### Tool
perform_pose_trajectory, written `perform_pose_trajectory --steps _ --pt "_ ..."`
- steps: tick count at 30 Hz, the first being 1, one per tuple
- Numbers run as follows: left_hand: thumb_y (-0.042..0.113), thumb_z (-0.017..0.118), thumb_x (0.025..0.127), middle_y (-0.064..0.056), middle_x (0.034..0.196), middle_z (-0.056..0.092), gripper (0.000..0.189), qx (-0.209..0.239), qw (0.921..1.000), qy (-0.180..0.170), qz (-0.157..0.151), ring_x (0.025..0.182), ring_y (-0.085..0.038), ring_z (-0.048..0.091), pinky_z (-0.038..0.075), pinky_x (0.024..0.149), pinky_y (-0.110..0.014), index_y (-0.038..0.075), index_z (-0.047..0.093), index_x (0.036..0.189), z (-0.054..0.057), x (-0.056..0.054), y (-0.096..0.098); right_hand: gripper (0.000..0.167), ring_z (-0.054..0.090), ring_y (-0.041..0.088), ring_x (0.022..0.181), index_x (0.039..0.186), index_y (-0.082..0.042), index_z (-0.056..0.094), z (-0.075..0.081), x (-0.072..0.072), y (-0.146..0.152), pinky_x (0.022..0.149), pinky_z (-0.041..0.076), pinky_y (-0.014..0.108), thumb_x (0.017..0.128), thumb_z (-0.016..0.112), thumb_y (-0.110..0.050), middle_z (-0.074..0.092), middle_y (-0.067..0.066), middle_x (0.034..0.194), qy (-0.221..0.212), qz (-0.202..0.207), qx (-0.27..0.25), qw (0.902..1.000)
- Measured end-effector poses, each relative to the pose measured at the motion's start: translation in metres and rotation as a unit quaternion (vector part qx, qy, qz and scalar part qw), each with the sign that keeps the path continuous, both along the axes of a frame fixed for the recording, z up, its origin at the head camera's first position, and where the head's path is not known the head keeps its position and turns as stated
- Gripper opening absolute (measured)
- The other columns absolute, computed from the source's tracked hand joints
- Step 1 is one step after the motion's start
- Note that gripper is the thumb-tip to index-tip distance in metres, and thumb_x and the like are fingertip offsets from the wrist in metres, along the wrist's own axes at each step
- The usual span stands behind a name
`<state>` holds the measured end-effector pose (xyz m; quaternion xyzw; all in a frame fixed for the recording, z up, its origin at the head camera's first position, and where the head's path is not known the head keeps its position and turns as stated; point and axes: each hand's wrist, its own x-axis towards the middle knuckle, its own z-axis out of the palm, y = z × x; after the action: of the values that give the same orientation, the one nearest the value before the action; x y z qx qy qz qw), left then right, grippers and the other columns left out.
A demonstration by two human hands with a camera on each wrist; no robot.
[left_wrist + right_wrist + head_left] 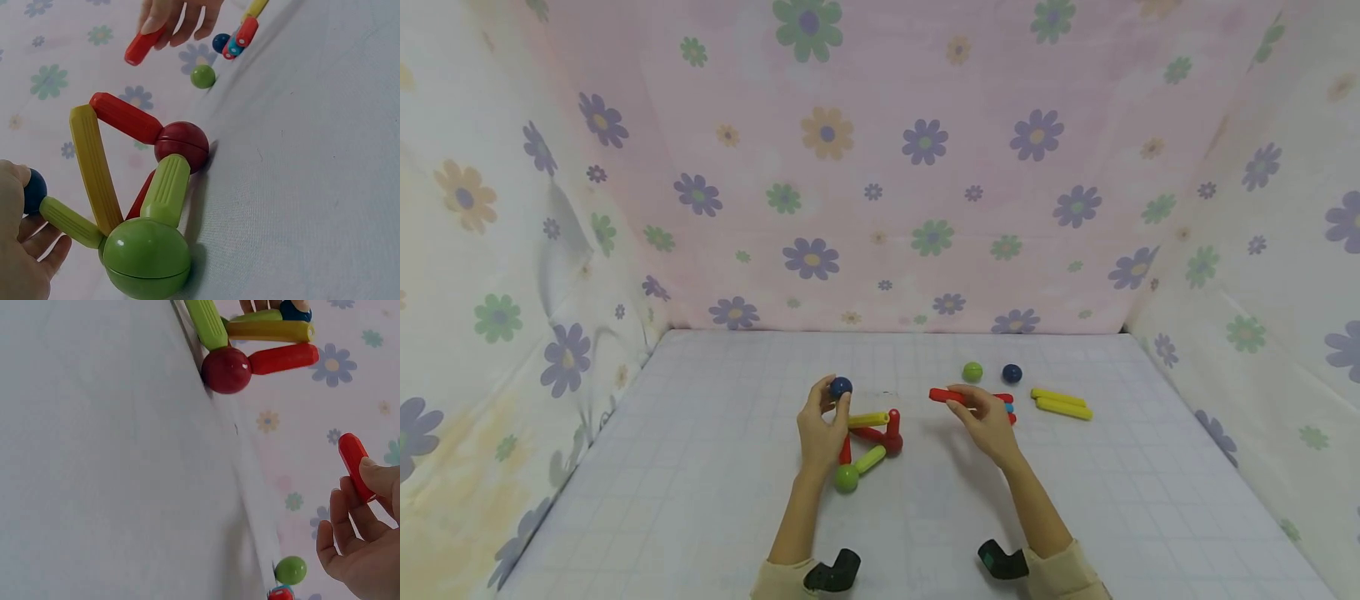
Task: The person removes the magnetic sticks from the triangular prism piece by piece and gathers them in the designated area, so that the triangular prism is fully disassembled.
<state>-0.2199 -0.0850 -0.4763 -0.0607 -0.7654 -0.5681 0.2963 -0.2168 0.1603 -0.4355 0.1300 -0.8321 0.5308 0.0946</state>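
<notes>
My left hand pinches a dark blue ball at the top of a construction of balls and sticks. In the left wrist view, a light green stick runs from that ball down toward a green ball. A yellow stick slants up beside it. A second light green stick links the green ball to a dark red ball, from which a red stick rises. Apart from this construction, my right hand pinches a loose red stick between thumb and fingers.
Behind my right hand lie a loose green ball and another dark blue ball. Two yellow sticks rest farther right. Red and blue stick ends show beside my right hand. Flowered cloth walls the white table's back and sides.
</notes>
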Motion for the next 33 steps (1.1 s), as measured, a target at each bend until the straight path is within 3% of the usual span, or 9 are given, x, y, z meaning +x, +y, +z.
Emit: perform_pose_trajectory --steps 8,14,17,21,25,33 --pt "0.001 0.062 0.088 -0.02 0.102 0.066 0.033 -0.003 0.9999 0.011 0.004 0.091 -0.03 0.065 0.052 0.08 -0.043 -0.006 0.054 0.119 0.0 0.0 0.0 0.026 0.061 0.017 0.084 0.111 0.008 0.062 -0.012 0.006 0.034 0.073 0.047 0.015 0.087 0.063 -0.001 0.065 0.022 0.101 0.012 -0.023 0.01 0.9996" --pt "0.003 0.062 0.088 -0.019 0.104 0.066 0.035 0.0 1.0 0.001 -0.003 0.093 -0.03 0.065 0.052 0.081 -0.042 -0.006 0.053 0.12 -0.001 0.0 -0.001 0.027 0.062 0.011 0.087 0.113 0.005 0.061 -0.042 0.003 0.071 0.074 0.047 0.016 0.089 0.064 -0.007 0.065 0.021 0.103 -0.014 -0.033 0.018 0.9992" --pt "0.003 0.062 0.088 -0.019 0.104 0.066 0.035 -0.001 1.0 -0.003 -0.003 0.093 -0.029 0.065 0.052 0.081 -0.042 -0.006 0.053 0.121 -0.003 -0.001 -0.001 0.031 0.062 0.015 0.094 0.116 0.003 0.059 -0.053 0.001 0.089 0.076 0.046 0.014 0.09 0.063 -0.015 0.064 0.019 0.109 -0.038 -0.054 0.043 0.9969" --pt "0.003 0.063 0.088 -0.019 0.103 0.066 0.035 0.0 1.0 0.001 -0.001 0.092 -0.029 0.065 0.052 0.081 -0.042 -0.006 0.053 0.12 -0.003 -0.001 -0.001 0.038 0.062 0.025 0.097 0.117 0.003 0.058 -0.056 0.003 0.104 0.077 0.044 0.011 0.091 0.063 -0.023 0.064 0.02 0.11 -0.084 -0.06 0.07 0.9922" --pt "0.003 0.063 0.088 -0.019 0.103 0.066 0.036 0.003 1.0 0.001 -0.003 0.092 -0.03 0.064 0.052 0.082 -0.043 -0.007 0.053 0.121 -0.002 -0.001 -0.002 0.038 0.062 0.023 0.093 0.117 0.006 0.058 -0.057 0.004 0.111 0.075 0.047 0.013 0.09 0.063 -0.02 0.064 0.021 0.108 -0.116 -0.054 0.07 0.9893" --pt "0.004 0.063 0.088 -0.018 0.104 0.066 0.035 0.006 0.9999 0.001 -0.009 0.092 -0.029 0.064 0.052 0.081 -0.043 -0.005 0.053 0.121 -0.003 -0.001 -0.002 0.039 0.058 0.024 0.095 0.119 0.004 0.06 -0.058 0.003 0.11 0.075 0.048 0.017 0.09 0.064 -0.022 0.063 0.02 0.113 -0.128 -0.058 0.083 0.9866"
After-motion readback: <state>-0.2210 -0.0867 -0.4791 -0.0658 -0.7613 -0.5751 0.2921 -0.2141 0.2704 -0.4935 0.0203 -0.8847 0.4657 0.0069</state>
